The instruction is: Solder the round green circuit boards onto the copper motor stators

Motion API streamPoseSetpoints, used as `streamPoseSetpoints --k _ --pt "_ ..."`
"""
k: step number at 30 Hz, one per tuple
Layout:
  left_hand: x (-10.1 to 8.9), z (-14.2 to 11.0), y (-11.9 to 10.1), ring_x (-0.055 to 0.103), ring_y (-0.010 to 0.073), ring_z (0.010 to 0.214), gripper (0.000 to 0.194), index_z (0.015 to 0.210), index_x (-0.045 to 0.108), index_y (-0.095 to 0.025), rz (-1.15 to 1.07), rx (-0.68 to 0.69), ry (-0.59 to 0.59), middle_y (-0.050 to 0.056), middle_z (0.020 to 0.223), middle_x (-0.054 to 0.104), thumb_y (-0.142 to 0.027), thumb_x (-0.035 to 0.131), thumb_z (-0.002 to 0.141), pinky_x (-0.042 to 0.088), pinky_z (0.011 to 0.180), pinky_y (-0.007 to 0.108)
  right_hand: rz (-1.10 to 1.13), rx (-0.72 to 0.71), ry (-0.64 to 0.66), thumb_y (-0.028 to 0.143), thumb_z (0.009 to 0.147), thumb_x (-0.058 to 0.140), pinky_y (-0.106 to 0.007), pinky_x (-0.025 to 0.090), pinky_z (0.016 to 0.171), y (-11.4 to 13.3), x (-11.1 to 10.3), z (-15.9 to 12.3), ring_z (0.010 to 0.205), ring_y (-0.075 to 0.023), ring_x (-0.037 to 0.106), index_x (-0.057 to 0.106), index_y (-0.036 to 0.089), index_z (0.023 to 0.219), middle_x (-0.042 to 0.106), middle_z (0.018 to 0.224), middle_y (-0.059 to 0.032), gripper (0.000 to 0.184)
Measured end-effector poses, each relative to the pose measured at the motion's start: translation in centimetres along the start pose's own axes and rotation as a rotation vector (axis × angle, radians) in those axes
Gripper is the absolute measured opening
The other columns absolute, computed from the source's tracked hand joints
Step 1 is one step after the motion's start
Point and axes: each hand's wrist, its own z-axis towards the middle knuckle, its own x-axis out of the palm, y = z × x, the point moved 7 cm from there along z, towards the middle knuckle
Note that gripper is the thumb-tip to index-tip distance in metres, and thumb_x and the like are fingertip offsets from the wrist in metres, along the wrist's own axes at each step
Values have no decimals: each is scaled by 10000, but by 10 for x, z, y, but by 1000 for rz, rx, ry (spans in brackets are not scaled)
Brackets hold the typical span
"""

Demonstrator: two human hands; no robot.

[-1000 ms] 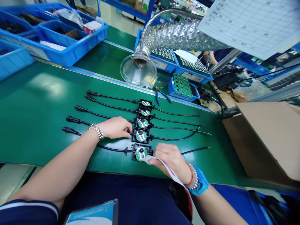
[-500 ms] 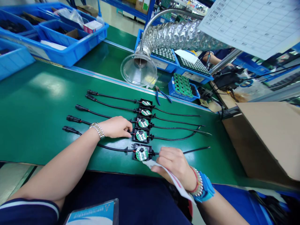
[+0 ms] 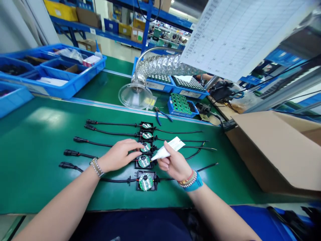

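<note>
Several black plastic housings with round green circuit boards lie in a column, black cables running out both sides. My right hand (image 3: 175, 164) is closed around a white squeeze tube (image 3: 173, 146). The tube's nozzle tip is at the right edge of the circuit board (image 3: 144, 161) in the second-nearest housing, by its wires. My left hand (image 3: 121, 154) reaches in from the left, thumb and fingers apart. Its fingertips are at the left side of the second- and third-nearest housings; exact contact is hard to tell. The nearest housing (image 3: 146, 181) sits apart from the others, with white paste on its board.
A clear fume hood (image 3: 136, 95) on a silver duct stands behind the housings, beside blue-handled pliers (image 3: 162, 115). A blue bin of green boards (image 3: 182, 104) is at back right. A cardboard box (image 3: 271, 150) stands right, a divided blue tray (image 3: 67, 83) at back left.
My right hand has moved up from the nearest housing and tilted the tube, its nozzle now at the second-nearest board. My left hand's fingers have spread near the housings. The view has tipped upward.
</note>
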Motion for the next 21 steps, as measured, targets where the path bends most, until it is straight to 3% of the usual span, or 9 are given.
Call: streamPoseSetpoints --k 3,6,10,14,17,19,21 --pt "1 -3 -10 534 174 987 362 1185 505 -221 -125 44 -75 57 1101 593 -340 486 844 405 868 286 77 98 141 588 753 529 -178 150 368 -7 35 5 351 -38 276 396 163 555 303 415 86 487" --pt "-5 -4 -7 524 198 1024 418 1199 489 -229 -258 -20 -171 67 1167 561 -348 551 803 405 896 321 142 145 244 592 777 492 -176 130 368 -9 66 9 351 -34 279 429 166 599 329 434 82 466" --pt "-15 -6 3 556 188 890 292 1023 589 -193 -412 -108 -281 59 969 613 -348 582 776 441 798 299 150 136 353 574 803 462 -178 141 353 -7 85 12 361 -39 327 483 156 613 384 460 61 460" --pt "-19 -7 12 546 165 796 225 911 608 -180 -461 -176 -337 47 885 601 -355 577 773 446 717 274 156 73 226 501 764 559 -161 193 319 -2 64 19 360 -45 365 499 141 604 474 490 37 398" --pt "-14 -5 14 550 166 840 318 1027 579 -191 -528 -211 -307 51 963 600 -340 606 747 452 765 282 172 -13 103 309 753 613 -153 298 322 10 42 28 365 -56 422 535 115 654 516 483 14 232" --pt "-10 -3 17 557 156 862 462 1179 482 -210 -606 -247 -284 52 1021 588 -327 602 749 461 790 288 211 -115 8 181 771 578 -165 383 356 29 23 40 395 -74 482 558 102 749 559 522 -9 85" --pt "-9 -1 22 559 147 871 494 1225 431 -213 -622 -300 -293 48 1019 583 -331 576 767 466 802 290 273 -263 -132 105 797 521 -181 445 395 59 -5 55 443 -92 533 552 103 842 594 585 -27 54"
